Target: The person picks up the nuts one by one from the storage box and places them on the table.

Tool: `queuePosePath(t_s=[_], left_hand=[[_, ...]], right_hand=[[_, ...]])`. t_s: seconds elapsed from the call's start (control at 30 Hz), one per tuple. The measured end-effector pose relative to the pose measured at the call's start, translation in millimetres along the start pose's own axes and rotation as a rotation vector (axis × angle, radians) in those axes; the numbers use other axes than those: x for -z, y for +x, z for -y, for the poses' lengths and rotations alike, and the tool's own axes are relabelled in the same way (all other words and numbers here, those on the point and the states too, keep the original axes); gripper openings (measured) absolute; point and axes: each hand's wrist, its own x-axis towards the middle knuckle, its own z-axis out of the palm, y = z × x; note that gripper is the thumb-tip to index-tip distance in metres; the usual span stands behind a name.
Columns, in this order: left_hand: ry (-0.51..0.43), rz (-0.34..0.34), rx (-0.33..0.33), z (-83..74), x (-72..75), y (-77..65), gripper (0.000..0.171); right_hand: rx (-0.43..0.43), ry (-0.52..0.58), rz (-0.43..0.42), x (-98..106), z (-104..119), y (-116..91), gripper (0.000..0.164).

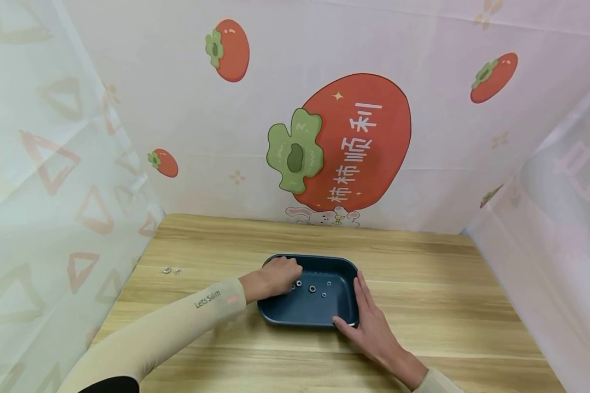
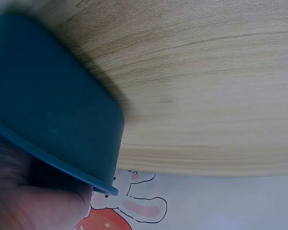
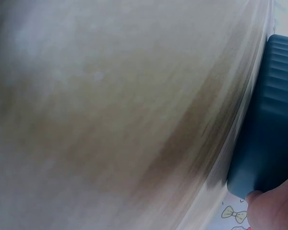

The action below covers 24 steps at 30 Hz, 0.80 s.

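A dark blue rectangular tray [image 1: 300, 318] stands on the table, with several small metal nuts [image 1: 312, 289] on its floor. My left hand [image 1: 277, 275] reaches over the tray's left side, knuckles up and fingers bent down inside; the fingertips are hidden, so I cannot tell whether they pinch a nut. In the left wrist view, that hand [image 2: 43, 203] overlaps the tray's rim [image 2: 53, 165]. At the tray's right end, my right hand [image 1: 371, 327] lies with straight fingers along the outer wall and its thumb at the front rim. The right wrist view shows a fingertip [image 3: 254, 195] touching the tray [image 3: 269, 129].
Two small metal rings [image 1: 172, 271] lie on the wooden table [image 1: 423, 289] at the far left, apart from the tray. A printed cloth [image 1: 177, 82] with persimmon pictures hangs behind the table, and cloth also flanks both sides.
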Motion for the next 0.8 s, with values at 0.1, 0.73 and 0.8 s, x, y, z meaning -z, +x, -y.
queuePosePath(t_s=[0.1,0.73,0.8], left_hand=[[-0.001,0.017,0.007,-1.1,-0.2,0.4,0.027],[-0.277,-0.147,0.021,6.8,3.2,-8.2,0.009],[-0.324,-0.177,0.032,7.7,2.2,-10.7,0.008]], right_hand=[[0.001,-0.003,-0.001,0,0,0,0.105],[0.0,0.004,-0.013,0,0,-1,0.104],[-0.001,0.003,-0.008,0,0,-1,0.104]])
